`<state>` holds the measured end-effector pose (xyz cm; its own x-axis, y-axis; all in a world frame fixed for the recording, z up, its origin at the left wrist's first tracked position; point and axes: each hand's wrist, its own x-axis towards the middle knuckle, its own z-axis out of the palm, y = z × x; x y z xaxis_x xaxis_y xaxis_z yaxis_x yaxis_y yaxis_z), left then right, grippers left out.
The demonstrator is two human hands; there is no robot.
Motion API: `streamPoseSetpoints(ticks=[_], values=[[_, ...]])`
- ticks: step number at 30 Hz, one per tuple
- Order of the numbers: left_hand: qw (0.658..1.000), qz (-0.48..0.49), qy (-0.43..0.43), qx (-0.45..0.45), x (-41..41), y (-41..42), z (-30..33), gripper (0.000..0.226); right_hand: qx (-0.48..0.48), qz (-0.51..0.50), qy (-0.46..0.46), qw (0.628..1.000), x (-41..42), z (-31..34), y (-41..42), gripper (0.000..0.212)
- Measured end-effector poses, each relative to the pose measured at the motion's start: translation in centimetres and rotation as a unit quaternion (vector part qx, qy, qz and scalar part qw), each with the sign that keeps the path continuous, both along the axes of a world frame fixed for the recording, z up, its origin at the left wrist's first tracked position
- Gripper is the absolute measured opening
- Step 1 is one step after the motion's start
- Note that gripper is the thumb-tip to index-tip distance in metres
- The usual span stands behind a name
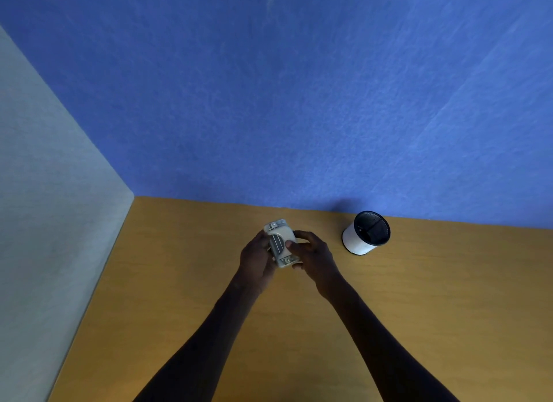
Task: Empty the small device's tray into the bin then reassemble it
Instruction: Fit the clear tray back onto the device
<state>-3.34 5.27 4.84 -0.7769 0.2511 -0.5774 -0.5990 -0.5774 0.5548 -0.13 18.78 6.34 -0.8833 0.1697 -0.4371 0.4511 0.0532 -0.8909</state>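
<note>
A small white and grey device (280, 240), with metal parts showing at both ends, is held above the wooden desk (419, 312) near its back edge. My left hand (256, 259) grips its left side. From the right, my right hand (311, 253) closes on it with the thumb across its middle. Whether the tray sits inside the device is hidden by my fingers. The bin (365, 233), a small white cylinder with a black mesh inside, stands to the right of my hands, against the blue wall.
A blue felt partition (299, 102) rises along the back of the desk. A grey partition (45, 222) closes the left side. Bare desk surface spreads in front of and to the right of my arms.
</note>
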Motion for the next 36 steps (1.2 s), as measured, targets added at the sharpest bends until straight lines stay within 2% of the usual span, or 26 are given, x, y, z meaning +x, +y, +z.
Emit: streamPoseSetpoints(ticks=[8, 12, 18, 25, 27, 31, 36], values=[[0.991, -0.039, -0.062, -0.113, -1.6, 0.0, -0.8, 0.014, 0.096, 0.044, -0.013, 0.994, 0.3, -0.5, 0.7, 0.022], [0.988, -0.02, -0.07, -0.132, -2.0, 0.6, -1.1, 0.019, 0.127, 0.042, -0.015, 0.991, 0.2, -0.7, 0.7, 0.024], [0.985, 0.013, -0.075, -0.154, -2.9, 1.2, -1.5, 0.012, 0.093, -0.008, -0.047, 0.994, -0.6, -1.1, 0.8, 0.021], [0.991, 0.039, -0.014, -0.13, -3.1, -0.5, -1.5, 0.023, 0.143, -0.09, -0.112, 0.979, -2.0, -2.6, -0.3, 0.024], [0.987, 0.037, -0.013, -0.153, -2.9, -0.9, -1.5, 0.019, 0.144, -0.114, -0.121, 0.976, -2.2, -3.0, -0.7, 0.021], [0.975, 0.03, 0.026, -0.218, -2.1, -1.5, -1.0, 0.044, 0.151, -0.141, -0.132, 0.97, -2.7, -3.4, -1.6, 0.016], [0.957, -0.01, 0.083, -0.278, -0.7, -2.1, -0.9, 0.05, 0.18, -0.15, -0.144, 0.961, -3.1, -3.5, -2.0, 0.02]])
